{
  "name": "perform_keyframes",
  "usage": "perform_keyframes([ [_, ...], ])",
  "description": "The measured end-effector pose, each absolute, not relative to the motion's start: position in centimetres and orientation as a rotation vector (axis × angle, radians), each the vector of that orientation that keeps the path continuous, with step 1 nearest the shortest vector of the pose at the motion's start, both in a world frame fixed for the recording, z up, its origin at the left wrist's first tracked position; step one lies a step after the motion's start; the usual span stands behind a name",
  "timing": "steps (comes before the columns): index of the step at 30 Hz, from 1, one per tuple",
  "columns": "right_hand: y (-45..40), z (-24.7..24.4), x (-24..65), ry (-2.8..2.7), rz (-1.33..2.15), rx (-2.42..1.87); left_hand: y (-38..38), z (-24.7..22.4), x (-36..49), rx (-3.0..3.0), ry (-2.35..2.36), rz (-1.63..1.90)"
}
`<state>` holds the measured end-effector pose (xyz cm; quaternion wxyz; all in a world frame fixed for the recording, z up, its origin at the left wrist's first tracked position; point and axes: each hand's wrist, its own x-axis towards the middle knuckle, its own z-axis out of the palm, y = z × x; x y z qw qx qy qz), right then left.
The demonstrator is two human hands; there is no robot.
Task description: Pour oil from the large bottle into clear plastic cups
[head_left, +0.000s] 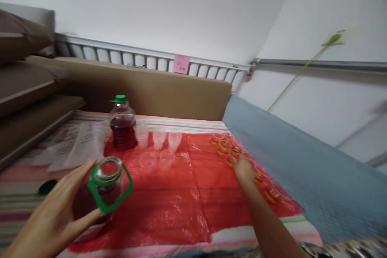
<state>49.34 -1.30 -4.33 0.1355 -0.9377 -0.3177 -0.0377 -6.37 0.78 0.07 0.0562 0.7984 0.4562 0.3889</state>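
Observation:
My left hand is wrapped round a clear plastic bottle that has a green carrying ring at its neck and no cap on. Across the sheet, my right hand has its fingers closed at a small clear cup holding yellow-orange liquid. Similar filled cups stand in rows around it. Behind the held bottle, a second bottle with a green cap contains dark red liquid. Stacked clear cups stand beside it, with single cups in front.
A red plastic sheet covers part of a striped cloth. A dark green cap and plastic packaging lie at the left, near stacked cardboard. A brown panel stands behind, and a blue surface borders the right.

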Motion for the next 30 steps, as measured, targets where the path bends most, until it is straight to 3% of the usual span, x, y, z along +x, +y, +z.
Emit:
perform_keyframes([
  [3,-1.0,-3.9,45.9,-1.167,-0.146,-2.537,0.5,1.1,-6.2,2.492,1.378,1.152],
  [7,0.3,-4.9,37.3,-1.584,0.079,-2.085,0.5,1.8,-6.5,2.528,1.372,1.124],
  [13,3.2,-6.7,26.8,-1.745,0.139,-2.018,0.2,2.1,-6.6,2.505,1.351,1.153],
  [30,-4.4,-4.7,22.2,-1.868,0.145,-2.063,-0.5,2.7,-5.8,2.411,1.29,1.161],
])
